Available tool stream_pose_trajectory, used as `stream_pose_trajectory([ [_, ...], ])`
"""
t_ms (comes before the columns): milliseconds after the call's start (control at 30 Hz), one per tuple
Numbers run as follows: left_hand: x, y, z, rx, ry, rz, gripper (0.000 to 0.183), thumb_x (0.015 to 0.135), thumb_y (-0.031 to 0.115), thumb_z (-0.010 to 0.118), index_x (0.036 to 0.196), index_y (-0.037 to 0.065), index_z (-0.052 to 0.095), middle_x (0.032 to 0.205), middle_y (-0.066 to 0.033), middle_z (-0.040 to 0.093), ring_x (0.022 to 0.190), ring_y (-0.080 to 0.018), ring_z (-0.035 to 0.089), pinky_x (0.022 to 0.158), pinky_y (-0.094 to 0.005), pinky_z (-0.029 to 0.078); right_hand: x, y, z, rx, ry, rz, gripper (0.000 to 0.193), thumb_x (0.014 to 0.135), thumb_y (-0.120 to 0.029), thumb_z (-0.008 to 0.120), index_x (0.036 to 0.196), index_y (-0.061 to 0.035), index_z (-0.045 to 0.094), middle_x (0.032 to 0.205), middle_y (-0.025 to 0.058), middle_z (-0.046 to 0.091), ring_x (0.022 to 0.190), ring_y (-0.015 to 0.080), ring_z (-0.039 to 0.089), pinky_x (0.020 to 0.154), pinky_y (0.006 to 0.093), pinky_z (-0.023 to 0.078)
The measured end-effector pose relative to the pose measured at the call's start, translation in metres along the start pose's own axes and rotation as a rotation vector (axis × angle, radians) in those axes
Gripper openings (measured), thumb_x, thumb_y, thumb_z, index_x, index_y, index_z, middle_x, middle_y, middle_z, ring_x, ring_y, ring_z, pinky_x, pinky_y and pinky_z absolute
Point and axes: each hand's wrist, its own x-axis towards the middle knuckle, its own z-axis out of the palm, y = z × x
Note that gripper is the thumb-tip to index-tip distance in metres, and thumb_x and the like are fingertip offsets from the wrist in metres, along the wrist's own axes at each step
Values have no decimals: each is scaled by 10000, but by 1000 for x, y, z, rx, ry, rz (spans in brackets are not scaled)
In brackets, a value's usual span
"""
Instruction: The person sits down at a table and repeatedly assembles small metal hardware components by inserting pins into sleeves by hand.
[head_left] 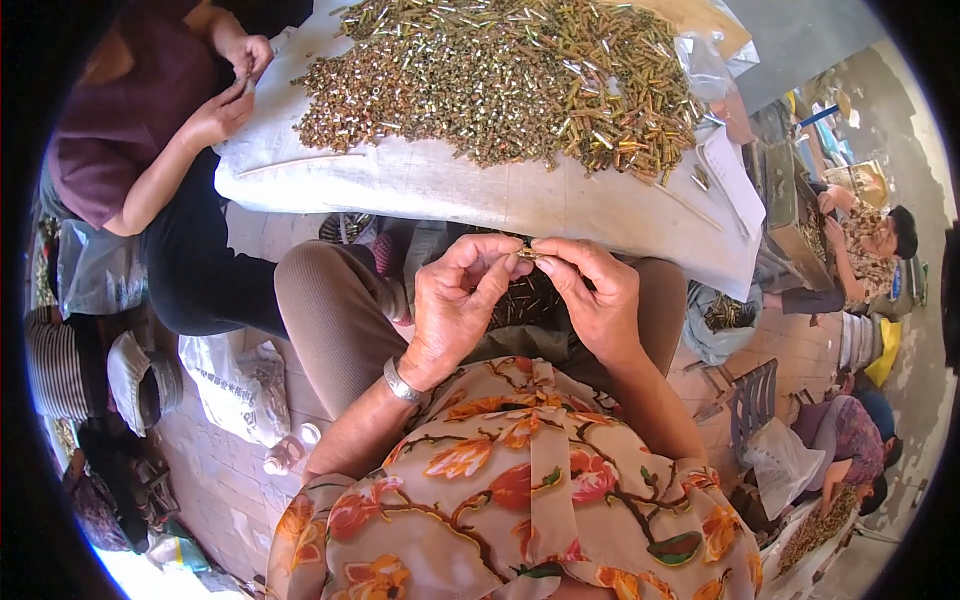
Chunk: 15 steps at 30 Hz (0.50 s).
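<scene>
Nearest the camera, a cream shirt printed with orange and red flowers (530, 480) is worn by the person. Above the lap, just beyond the table's near edge, a small brass-coloured metal piece (529, 254) is pinched between the fingertips of the left hand (452, 305) and the right hand (597, 300); its exact shape cannot be made out. The table, covered by a whitish sheet (450, 188), is heaped with a pile of small, shiny brass-coloured metal parts (490, 90), short at left and longer at right. The floor is paved with pale reddish bricks (205, 465); at left, a co-worker in a maroon top (125, 120) is seated. Slender metal pieces are held in a bluish-grey plastic bag (705, 340) at right. A white printed plastic bag (235, 390) is set on the floor, its contents hidden, beside clear plastic bottles (284, 456).
</scene>
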Motion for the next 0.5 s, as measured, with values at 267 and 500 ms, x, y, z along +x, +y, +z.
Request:
stream_pose_trajectory([
  [267,10,27,-21,-237,-421,-347,160,891,3,608,1050,-17,622,965,-89,674,835,-145,664,756,-270,562,1,9,-28,555,-377,477,163,896,-68,626,1039,-14,682,766,11,651,541,13,457,462,177,349],
  [500,12,4,-25,-525,-515,-379,119,869,34,644,983,-3,647,877,-122,676,740,-190,676,699,-291,569,-13,3,-15,990,-363,734,171,921,-118,591,1022,8,649,761,35,612,476,25,395,410,184,266],
])
